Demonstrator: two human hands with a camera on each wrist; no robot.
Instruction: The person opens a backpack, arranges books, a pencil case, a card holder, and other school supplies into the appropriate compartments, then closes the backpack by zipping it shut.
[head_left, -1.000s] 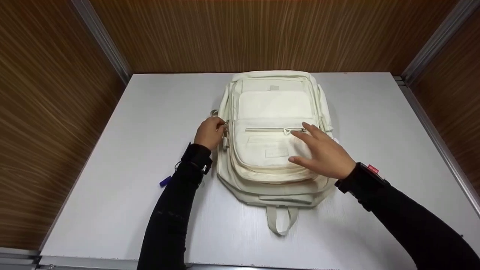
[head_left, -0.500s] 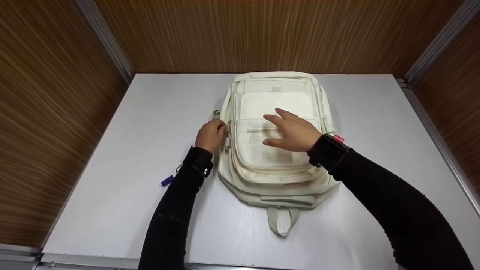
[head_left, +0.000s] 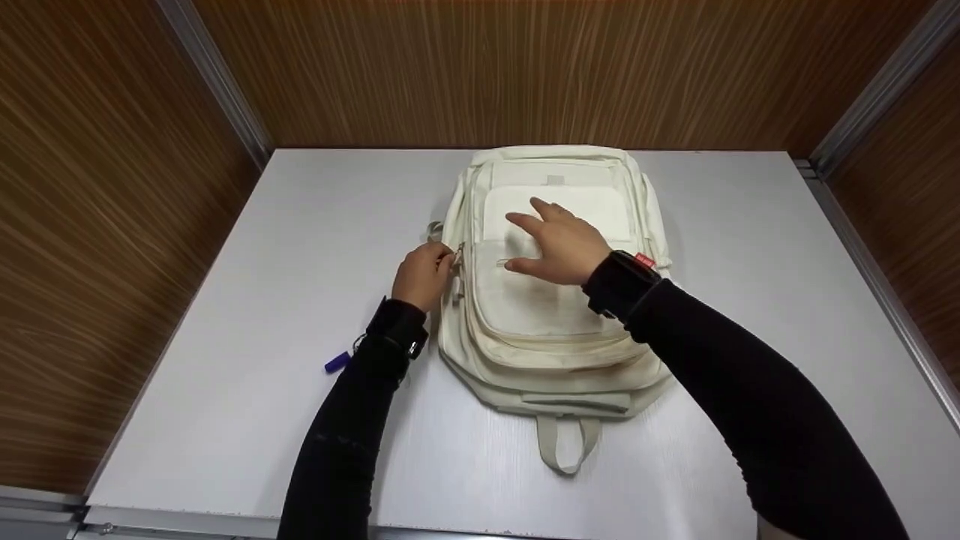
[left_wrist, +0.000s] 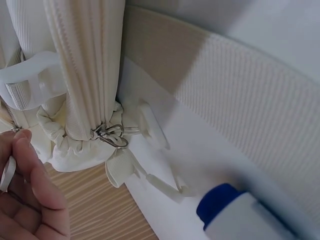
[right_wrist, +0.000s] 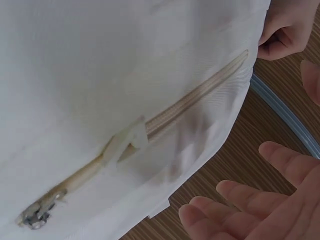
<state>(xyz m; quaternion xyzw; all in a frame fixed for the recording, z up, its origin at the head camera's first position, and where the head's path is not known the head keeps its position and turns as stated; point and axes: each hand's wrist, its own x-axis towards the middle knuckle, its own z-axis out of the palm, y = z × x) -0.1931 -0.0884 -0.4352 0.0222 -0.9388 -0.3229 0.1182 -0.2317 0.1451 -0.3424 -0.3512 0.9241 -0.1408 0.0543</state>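
Note:
A cream backpack [head_left: 555, 315] lies on the white table, its handle loop toward the near edge. At its left side my left hand [head_left: 424, 276] pinches a zipper pull; in the left wrist view the fingers of that hand [left_wrist: 32, 195] curl round a white tab beside a zipper slider [left_wrist: 17, 129]. Over the front panel hovers my right hand [head_left: 562, 244], fingers spread and holding nothing. The right wrist view shows the same hand [right_wrist: 255, 205] apart from the fabric, with a front pocket zipper [right_wrist: 185, 107] and its triangular pull [right_wrist: 132, 142] nearby.
A blue item [head_left: 337, 363] lies on the table [head_left: 225, 412] by my left forearm. Wood-grain panels [head_left: 510, 75] stand behind and at both sides. In the left wrist view, a wide strap [left_wrist: 235, 90] and metal zipper pulls [left_wrist: 112, 136] show beside the bag's edge.
My right hand has moved left and up across the bag's front, from beside the pocket zipper pull. My left hand keeps its pinch at the bag's left side with little movement.

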